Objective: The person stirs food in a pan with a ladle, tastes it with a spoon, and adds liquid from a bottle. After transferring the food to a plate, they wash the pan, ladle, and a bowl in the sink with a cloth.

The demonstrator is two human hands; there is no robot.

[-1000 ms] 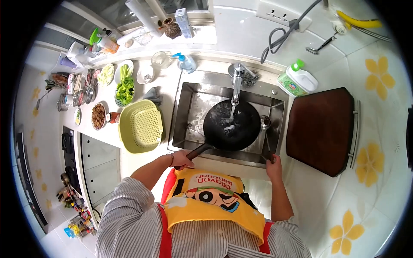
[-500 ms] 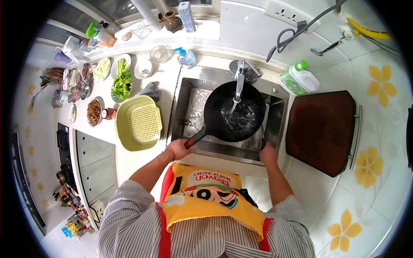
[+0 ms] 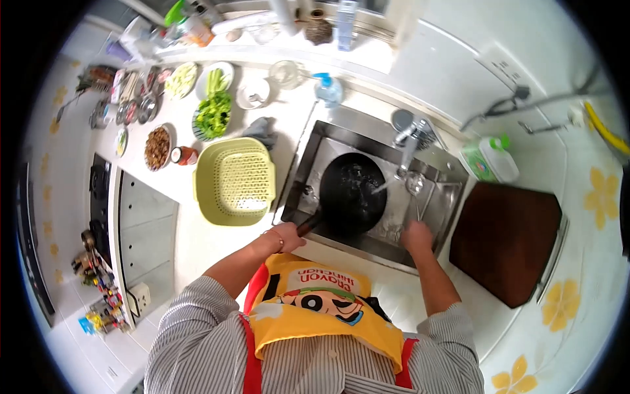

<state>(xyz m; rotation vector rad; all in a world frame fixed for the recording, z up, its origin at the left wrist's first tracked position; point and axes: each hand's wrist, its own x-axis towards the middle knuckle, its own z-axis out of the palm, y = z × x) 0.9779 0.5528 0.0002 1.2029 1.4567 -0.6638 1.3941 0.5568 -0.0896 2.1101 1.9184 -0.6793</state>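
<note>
A black wok (image 3: 353, 194) sits tilted in the steel sink (image 3: 400, 253), with some water inside it. My left hand (image 3: 287, 238) is wrapped round the wok's wooden handle (image 3: 308, 225). Water runs from the faucet (image 3: 409, 146) at the wok's right rim. My right hand (image 3: 417, 238) is closed on the handle of a metal ladle (image 3: 415, 185), whose bowl shows under the faucet, to the right of the wok.
Left of the sink are a green basket (image 3: 234, 180), a grey cloth (image 3: 260, 132), a plate of greens (image 3: 213, 115) and a bowl of brown pieces (image 3: 157, 148). A soap bottle (image 3: 329, 90) stands behind. At right are a detergent bottle (image 3: 489, 159) and a dark board (image 3: 505, 243).
The wok has dropped lower into the sink and away from under the faucet. The ladle's bowl, hidden before, now shows at its right. The camera view has shifted and turned.
</note>
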